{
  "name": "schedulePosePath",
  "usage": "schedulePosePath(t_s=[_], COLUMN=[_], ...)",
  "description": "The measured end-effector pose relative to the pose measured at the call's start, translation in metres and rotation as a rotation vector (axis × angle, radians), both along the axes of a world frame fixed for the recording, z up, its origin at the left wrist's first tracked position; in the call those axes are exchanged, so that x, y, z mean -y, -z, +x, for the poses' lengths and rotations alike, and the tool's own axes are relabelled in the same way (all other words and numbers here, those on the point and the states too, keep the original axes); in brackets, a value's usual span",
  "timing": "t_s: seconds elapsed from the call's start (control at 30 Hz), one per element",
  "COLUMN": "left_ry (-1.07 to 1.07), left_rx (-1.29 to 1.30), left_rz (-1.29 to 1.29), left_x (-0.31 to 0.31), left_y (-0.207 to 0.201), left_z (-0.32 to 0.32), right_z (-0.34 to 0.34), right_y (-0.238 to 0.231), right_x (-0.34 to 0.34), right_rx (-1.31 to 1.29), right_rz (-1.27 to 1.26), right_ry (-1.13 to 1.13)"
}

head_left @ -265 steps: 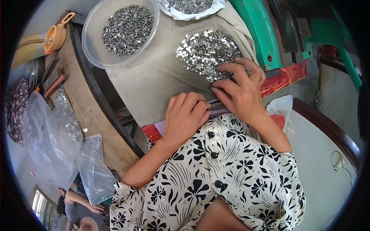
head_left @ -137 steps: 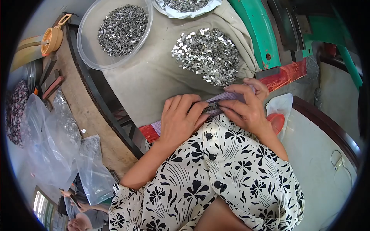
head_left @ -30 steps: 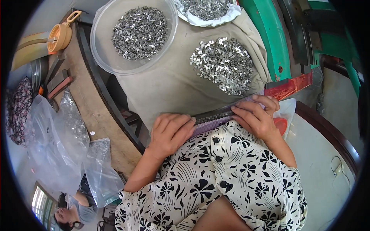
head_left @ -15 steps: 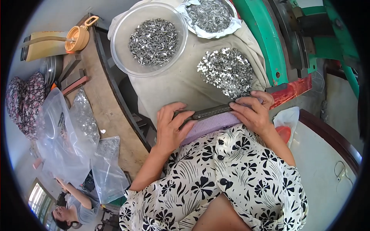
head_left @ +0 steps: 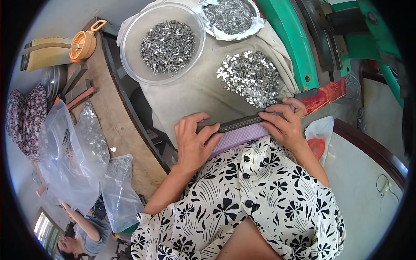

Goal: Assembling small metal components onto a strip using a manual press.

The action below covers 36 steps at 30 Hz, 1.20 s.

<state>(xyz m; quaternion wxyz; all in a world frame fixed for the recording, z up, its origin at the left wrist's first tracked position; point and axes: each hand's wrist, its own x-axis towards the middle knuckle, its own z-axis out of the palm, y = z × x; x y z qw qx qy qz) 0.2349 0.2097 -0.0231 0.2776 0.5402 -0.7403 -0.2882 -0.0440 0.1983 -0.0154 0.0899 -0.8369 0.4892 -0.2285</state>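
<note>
The left hand (head_left: pixel 191 138), wrist cocked, curls half-closed around one end of a long, dark, ridged bar (head_left: pixel 240 124); the right hand (head_left: pixel 282 123) pinches the other. The bar lies near the khaki-draped surface's (head_left: pixel 182 97) front edge, open cloth beyond, silvery metal flakes (head_left: pixel 250 78) heaped just past the right fingertips.

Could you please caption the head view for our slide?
Left hand and right hand hold a dark strip near a pile of silvery pieces.
</note>
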Motion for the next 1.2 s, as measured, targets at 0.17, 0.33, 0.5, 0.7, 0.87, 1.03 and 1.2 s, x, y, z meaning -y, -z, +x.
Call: schedulePosePath(t_s=[0.17, 0.33, 0.5, 0.7, 0.87, 1.03, 1.2], left_ry=[-0.007, -0.015, -0.011, -0.016, -0.015, 0.004, -0.007], left_rx=[0.003, 0.024, 0.018, 0.025, 0.033, 0.043, 0.053], left_rz=[0.006, 0.020, 0.038, 0.059, 0.055, 0.046, 0.048], left_x=[-0.001, 0.001, 0.001, 0.001, 0.000, 0.001, -0.001], left_y=[-0.001, -0.004, -0.006, -0.006, -0.006, -0.008, -0.005], left_z=[-0.001, -0.002, -0.002, -0.003, -0.004, -0.004, -0.004], right_z=[0.007, 0.028, 0.057, 0.069, 0.061, 0.051, 0.052], right_y=[-0.007, -0.012, -0.026, -0.024, -0.030, -0.012, -0.023], right_x=[0.000, 0.002, 0.013, 0.019, 0.040, 0.079, 0.092], right_rx=[0.081, 0.061, -0.091, -0.186, 0.023, 0.036, -0.043], right_rz=[0.095, -0.063, -0.143, -0.187, 0.101, 0.239, 0.272], right_ry=[0.086, -0.057, -0.223, -0.281, -0.218, -0.269, -0.441])
